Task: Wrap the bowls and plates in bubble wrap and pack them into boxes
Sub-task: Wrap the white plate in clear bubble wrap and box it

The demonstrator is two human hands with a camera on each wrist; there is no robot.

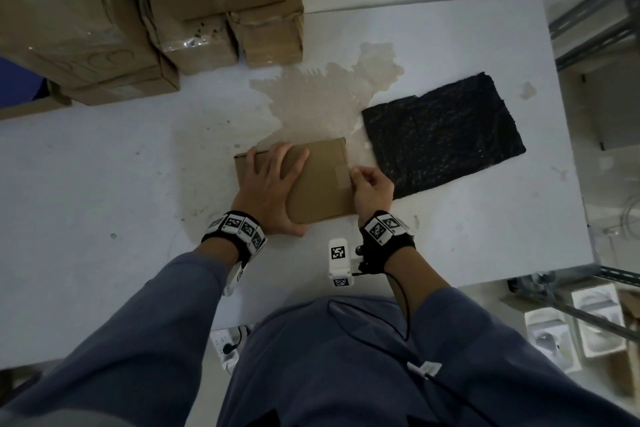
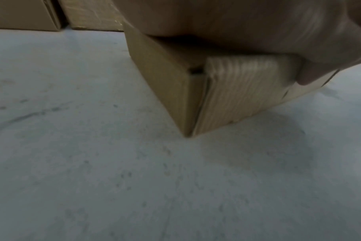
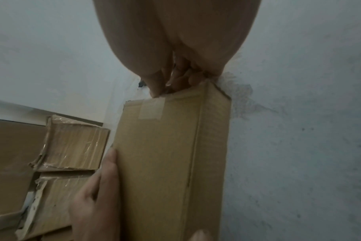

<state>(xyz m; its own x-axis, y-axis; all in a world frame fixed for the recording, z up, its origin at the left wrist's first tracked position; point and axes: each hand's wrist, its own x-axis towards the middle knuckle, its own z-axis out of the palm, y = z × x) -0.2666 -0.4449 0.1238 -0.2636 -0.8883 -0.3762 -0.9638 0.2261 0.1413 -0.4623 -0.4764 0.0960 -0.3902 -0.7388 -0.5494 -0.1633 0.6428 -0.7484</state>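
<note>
A small closed cardboard box (image 1: 322, 180) lies on the white table (image 1: 104, 166) in front of me. My left hand (image 1: 273, 180) lies flat on its left half with straight fingers, the thumb against the near side. At the box's right edge my right hand (image 1: 367, 184) has its fingers curled and pinches the edge beside a strip of clear tape (image 1: 343, 176). The right wrist view shows the tape (image 3: 151, 108) folded over the box (image 3: 171, 163) under my fingertips (image 3: 157, 91). A black bubble wrap sheet (image 1: 443, 132) lies flat to the right. No bowls or plates show.
Large cardboard boxes (image 1: 138, 10) are stacked at the back left of the table. A pale brown stain (image 1: 322, 94) spreads behind the small box. A metal rack (image 1: 588, 28) stands past the table's right edge, with white items (image 1: 588, 322) on the floor below.
</note>
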